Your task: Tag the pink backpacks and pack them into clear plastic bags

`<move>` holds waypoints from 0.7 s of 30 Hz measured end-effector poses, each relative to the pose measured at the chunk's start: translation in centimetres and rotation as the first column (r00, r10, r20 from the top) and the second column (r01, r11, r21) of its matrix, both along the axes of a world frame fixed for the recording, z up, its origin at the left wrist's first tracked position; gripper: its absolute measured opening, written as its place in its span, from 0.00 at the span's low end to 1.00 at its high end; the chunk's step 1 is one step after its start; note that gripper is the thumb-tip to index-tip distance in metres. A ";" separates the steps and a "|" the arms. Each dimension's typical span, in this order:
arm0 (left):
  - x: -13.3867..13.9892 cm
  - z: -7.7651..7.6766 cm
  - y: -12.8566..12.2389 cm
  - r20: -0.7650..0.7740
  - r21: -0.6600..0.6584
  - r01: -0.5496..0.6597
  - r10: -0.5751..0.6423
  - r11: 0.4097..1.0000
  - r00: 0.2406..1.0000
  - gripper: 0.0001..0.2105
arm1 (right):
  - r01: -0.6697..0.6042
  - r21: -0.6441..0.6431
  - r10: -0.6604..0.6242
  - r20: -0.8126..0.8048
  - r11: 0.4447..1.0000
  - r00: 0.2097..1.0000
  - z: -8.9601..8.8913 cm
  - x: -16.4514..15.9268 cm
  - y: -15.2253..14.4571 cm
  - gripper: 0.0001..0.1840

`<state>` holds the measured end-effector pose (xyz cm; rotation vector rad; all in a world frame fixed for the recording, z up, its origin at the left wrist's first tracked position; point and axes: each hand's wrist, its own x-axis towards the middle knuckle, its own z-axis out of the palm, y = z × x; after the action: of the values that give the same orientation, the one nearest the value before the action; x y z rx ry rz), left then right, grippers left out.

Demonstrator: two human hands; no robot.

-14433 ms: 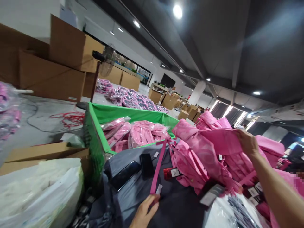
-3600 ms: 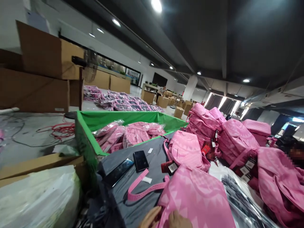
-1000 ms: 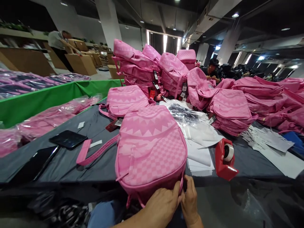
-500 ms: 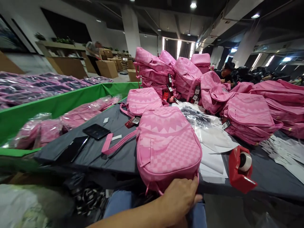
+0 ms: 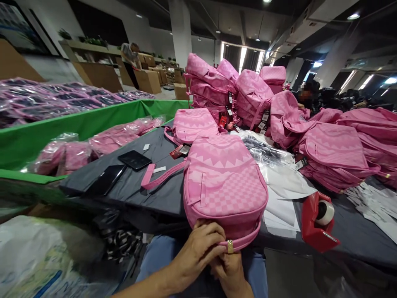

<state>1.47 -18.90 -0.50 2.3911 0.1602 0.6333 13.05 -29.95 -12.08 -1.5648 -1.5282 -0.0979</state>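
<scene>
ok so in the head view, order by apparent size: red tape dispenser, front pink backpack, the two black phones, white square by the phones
1. Front pink backpack
2. Red tape dispenser
3. Lower black phone and upper black phone: the lower looks larger but sits nearer the camera, so unranked
4. White square

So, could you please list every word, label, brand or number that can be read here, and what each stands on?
There are no texts clear enough to quote.
Red-and-white tag beside the near pink backpack: print too small.
Black-and-white tags on the piled backpacks behind: too small.
Dark-and-white tag on the pile at right: too small.
White plastic bag, lower left: blue marks, too blurred to read.
</scene>
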 end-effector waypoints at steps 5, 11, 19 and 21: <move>-0.7 -0.2 0.4 0.023 0.119 -0.029 0.027 0.992 0.999 0.17 | 0.123 0.299 -0.236 0.380 0.946 0.894 5.4 1.2 -2.8 0.08; -0.7 0.5 0.4 0.007 0.060 -0.021 0.020 0.998 1.000 0.19 | 0.125 0.151 -0.180 0.444 0.981 0.878 8.8 8.3 -3.5 0.13; -4.3 -0.4 1.4 0.155 0.113 -0.077 0.060 0.991 0.986 0.05 | 0.247 -0.283 -0.376 -0.669 0.927 0.642 5.2 12.5 -5.6 0.35; -4.7 -0.4 2.6 0.304 0.055 -0.347 0.315 0.936 0.899 0.08 | 0.001 -0.284 -0.247 -0.832 0.959 0.496 3.6 8.7 -5.0 0.36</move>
<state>-3.22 -16.29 -0.95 2.3575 0.4217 1.1728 21.73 -34.91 -8.45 -1.5298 -0.6038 0.7478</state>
